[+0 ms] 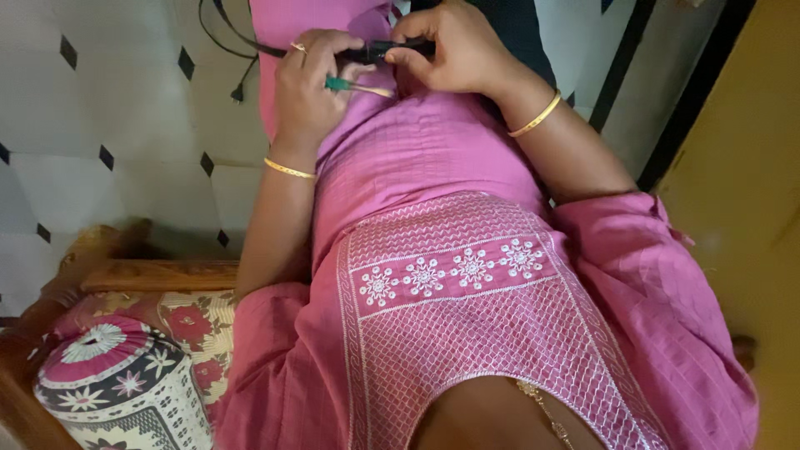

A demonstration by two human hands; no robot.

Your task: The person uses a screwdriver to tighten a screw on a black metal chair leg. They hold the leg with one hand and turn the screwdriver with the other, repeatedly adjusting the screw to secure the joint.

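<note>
Seated person, hands at 12 o'clock over the lap. Left hand (310,79) pinches a green-handled tool (354,87); right hand (454,50) grips a black corded device (392,50). Device probably light, rigid; best held along its body, cable (242,50) trailing toward 11 o'clock.

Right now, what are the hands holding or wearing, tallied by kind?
Black corded tool, gripped by left hand and right hand: 1
Green-handled screwdriver, in left hand: 1
Gold bangles, left wrist, right wrist: 2
Ring, left hand: 1
Total: 5
</note>
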